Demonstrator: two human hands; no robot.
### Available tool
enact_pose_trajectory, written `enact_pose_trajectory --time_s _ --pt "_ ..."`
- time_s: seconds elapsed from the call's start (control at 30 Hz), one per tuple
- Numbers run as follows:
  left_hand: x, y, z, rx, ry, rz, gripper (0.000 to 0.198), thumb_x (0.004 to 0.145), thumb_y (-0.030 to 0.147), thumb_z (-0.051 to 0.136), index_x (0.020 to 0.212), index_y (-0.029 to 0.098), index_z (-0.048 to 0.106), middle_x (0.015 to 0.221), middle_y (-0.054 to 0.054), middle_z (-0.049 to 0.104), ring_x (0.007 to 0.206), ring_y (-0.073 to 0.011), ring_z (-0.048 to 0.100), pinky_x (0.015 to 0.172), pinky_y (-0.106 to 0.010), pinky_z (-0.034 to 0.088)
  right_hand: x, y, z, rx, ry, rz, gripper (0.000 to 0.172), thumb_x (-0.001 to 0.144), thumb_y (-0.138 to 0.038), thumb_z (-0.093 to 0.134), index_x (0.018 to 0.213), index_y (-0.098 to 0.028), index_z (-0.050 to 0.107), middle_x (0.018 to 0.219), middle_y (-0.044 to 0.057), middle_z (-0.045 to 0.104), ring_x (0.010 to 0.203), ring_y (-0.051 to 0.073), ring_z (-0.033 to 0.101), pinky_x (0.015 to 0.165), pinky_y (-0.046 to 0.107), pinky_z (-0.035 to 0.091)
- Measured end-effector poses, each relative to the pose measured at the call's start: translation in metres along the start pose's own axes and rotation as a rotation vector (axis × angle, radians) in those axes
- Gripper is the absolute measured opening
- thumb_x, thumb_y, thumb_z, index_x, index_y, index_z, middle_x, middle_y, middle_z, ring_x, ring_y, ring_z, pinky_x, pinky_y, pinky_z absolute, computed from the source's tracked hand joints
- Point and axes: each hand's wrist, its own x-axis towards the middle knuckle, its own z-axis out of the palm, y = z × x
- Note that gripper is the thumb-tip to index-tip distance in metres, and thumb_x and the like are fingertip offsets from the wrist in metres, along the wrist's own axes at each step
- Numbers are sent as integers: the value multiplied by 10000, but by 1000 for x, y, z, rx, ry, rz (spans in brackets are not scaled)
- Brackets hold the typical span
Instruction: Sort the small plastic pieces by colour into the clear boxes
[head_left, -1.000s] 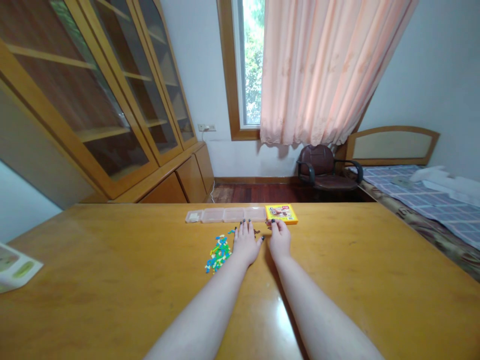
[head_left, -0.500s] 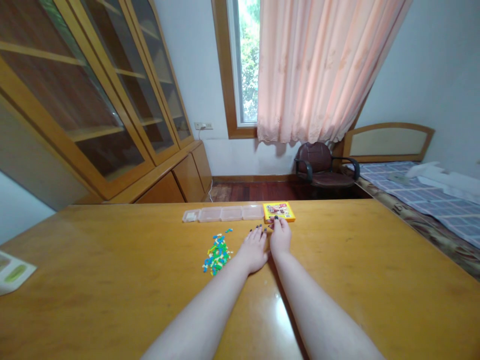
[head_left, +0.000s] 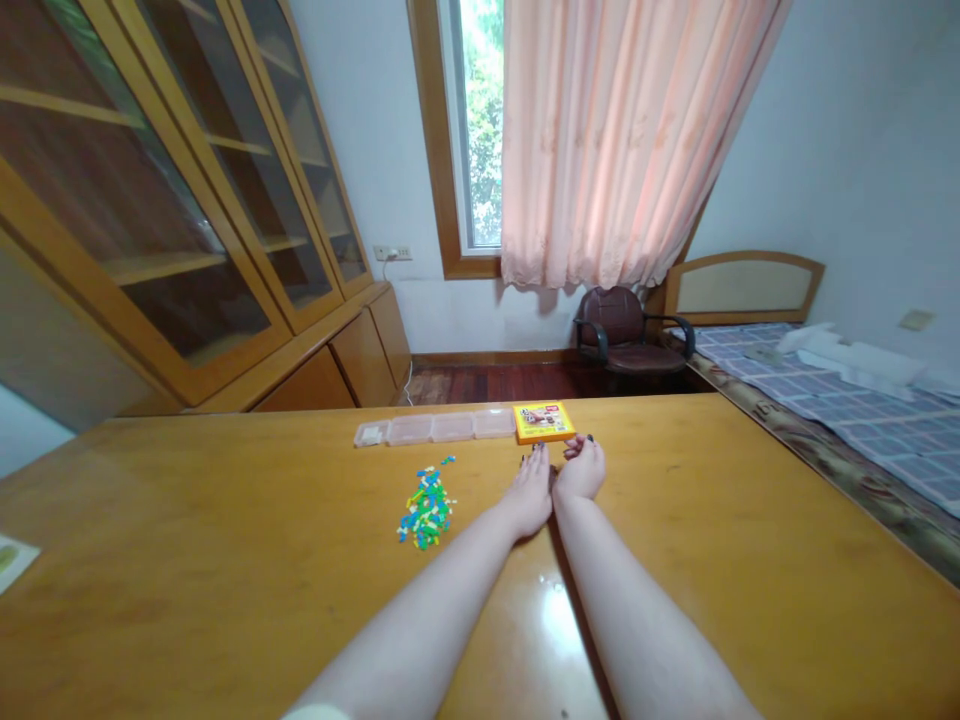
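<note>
My left hand (head_left: pixel 529 494) lies palm down on the table, fingers stretched forward and slightly spread, nothing in them. Right beside it, my right hand (head_left: pixel 582 470) rests on its side with curled fingers close to the front right corner of a yellow box (head_left: pixel 544 422). Whether those fingers pinch something small cannot be seen. To the left of both hands is a loose pile of small blue, green, yellow and white pieces (head_left: pixel 426 512), like tiny building bricks. Behind the pile, a row of clear plastic compartments (head_left: pixel 411 431) reaches to the box; a whitish thing lies in its leftmost one.
The wooden table (head_left: pixel 225 560) has a dark seam running under my right forearm. A pale object (head_left: pixel 15 562) sits at its left edge. Beyond stand a glass-fronted cabinet (head_left: pixel 225 190), a dark red armchair (head_left: pixel 622 335) and a bed (head_left: pixel 832 375).
Both hands have shifted right along the table; the right one has gone from in front of the yellow box to its right corner. The view has turned slightly right. Pile and box stay put.
</note>
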Motion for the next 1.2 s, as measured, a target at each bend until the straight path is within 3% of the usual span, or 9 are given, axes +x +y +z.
enact_pose_trajectory --time_s 0.13,0.33,0.37,0.4,0.47,0.53,0.6,0.8,1.2 --pt "-6 -11 -15 -243 99 -116 727 774 171 400 1438 40 135 1509 -135 167 1390 -189 170 1152 -342 164 8 7 -2 -70 149 88 405 840 -384 158 911 -177 499 726 58 600 583 153 543 547 267 424" --pt "-63 -30 -28 -315 149 -78 605 810 196 411 1403 160 298 1469 -86 314 1337 -184 319 1122 -387 259 -4 -5 -20 -206 -22 58 365 800 -402 352 929 -146 579 857 101 656 753 191 604 700 322 469" --pt "-75 -34 -29 -304 155 -68 597 817 221 429 1399 165 308 1467 -87 317 1339 -188 314 1125 -391 251 -13 -8 -31 -252 -107 1 344 770 -395 439 939 -148 608 939 112 660 877 213 603 798 342 453" --pt "-85 -38 -30 -295 150 -46 593 813 235 450 1389 169 328 1463 -85 326 1342 -193 308 1131 -399 235 -23 -11 -43 -441 -309 -172 380 775 -392 465 1032 -151 608 1085 131 631 1034 235 560 902 372 406" --pt "-98 -46 -33 -330 166 -8 573 800 229 473 1362 180 373 1439 -86 371 1327 -201 336 1124 -414 250 -48 -18 -67 -797 -638 -447 507 777 -443 519 1228 -214 539 1384 120 431 1287 274 351 1058 442 225" --pt "-100 -50 -34 -452 238 -43 527 808 174 408 1335 176 402 1380 -100 454 1262 -190 434 1077 -414 335 -72 -23 -86 -1038 -781 -484 660 754 -576 532 1338 -284 438 1496 99 234 1376 313 147 1088 496 77" --pt "-96 -50 -35 -520 276 -89 497 813 145 368 1306 165 431 1313 -107 525 1198 -176 502 1041 -405 382 -88 -26 -92 -1161 -847 -449 743 743 -675 476 1377 -300 382 1511 119 174 1388 338 43 1078 524 17" --pt "-90 -43 -37 -576 285 -110 404 788 149 409 1169 144 542 1190 -101 612 1110 -169 564 1012 -383 415 -87 -25 -63 -1331 -801 -313 765 767 -736 343 1408 -320 301 1512 162 136 1378 377 39 1024 597 -57" --pt "-95 -46 -36 -760 255 -100 284 782 231 501 1033 145 602 1084 -99 650 1036 -198 587 961 -380 433 -38 -19 -33 -1371 -767 -309 734 813 -709 272 1427 -307 248 1510 172 132 1385 325 72 1029 586 -36"
